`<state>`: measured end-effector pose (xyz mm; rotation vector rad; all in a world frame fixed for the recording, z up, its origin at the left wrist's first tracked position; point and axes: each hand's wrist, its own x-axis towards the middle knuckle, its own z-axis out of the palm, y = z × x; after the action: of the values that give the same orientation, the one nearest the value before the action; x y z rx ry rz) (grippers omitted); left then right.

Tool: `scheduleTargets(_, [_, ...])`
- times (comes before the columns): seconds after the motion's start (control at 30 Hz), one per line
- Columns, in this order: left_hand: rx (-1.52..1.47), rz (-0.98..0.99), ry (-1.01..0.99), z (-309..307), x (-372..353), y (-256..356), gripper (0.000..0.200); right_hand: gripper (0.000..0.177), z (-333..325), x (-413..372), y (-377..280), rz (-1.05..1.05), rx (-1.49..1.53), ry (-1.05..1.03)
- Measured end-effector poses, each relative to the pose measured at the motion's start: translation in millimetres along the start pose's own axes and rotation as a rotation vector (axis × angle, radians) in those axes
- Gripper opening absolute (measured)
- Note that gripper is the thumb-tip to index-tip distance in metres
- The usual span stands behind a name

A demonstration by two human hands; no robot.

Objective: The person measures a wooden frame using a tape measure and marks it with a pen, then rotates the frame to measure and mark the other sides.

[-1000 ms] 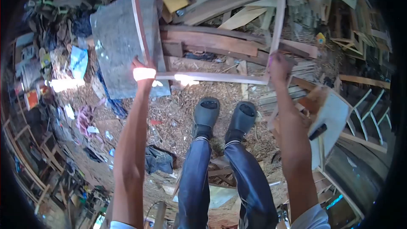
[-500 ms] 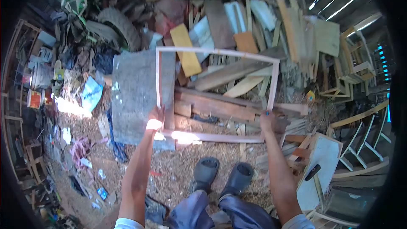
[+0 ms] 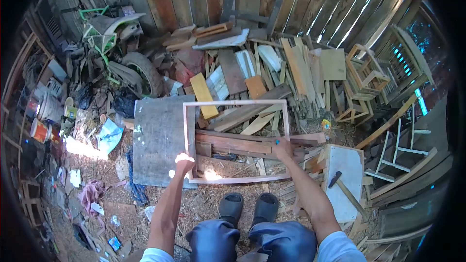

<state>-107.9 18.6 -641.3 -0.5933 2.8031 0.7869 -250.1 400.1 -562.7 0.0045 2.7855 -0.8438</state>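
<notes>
A hammer [image 3: 347,194] lies on a white panel [image 3: 342,174], apparently wooden, beside scraps [image 3: 316,169]

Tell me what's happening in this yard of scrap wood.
A person grips a rectangular wooden frame by its sides, left hand on one and right hand on the other. It is partly over a grey board and loose planks. A hammer lies on a white panel to the right.

Hammer [image 3: 349,195] right of frame [image 3: 242,181]
</notes>
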Motion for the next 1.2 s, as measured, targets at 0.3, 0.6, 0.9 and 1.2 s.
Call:
scheduleTargets(0.3, [-1.091,0.122,-0.449,-129.1,-46.1,221.4,0.019,0.04,-68.4,-64.5,-153.6,-0.482,0.064,-0.059])
scheduleTargets(0.6, [-0.818,0.262,-0.401,-126.5,-32.3,222.5,0.02,0.04,-43.6,-49.4,-159.0,-0.569,0.127,-0.123])
scheduleTargets(0.9, [-1.15,0.2,-0.379,-56.0,48.6,168.2,0.024,0.049,-5.8,27.9,-127.3,-0.391,0.124,-0.406])
scheduleTargets(1.2, [-1.211,0.017,0.042,-59.2,118.3,113.3,0.032,0.039,6.8,117.6,-95.6,-0.288,-0.078,-0.298])
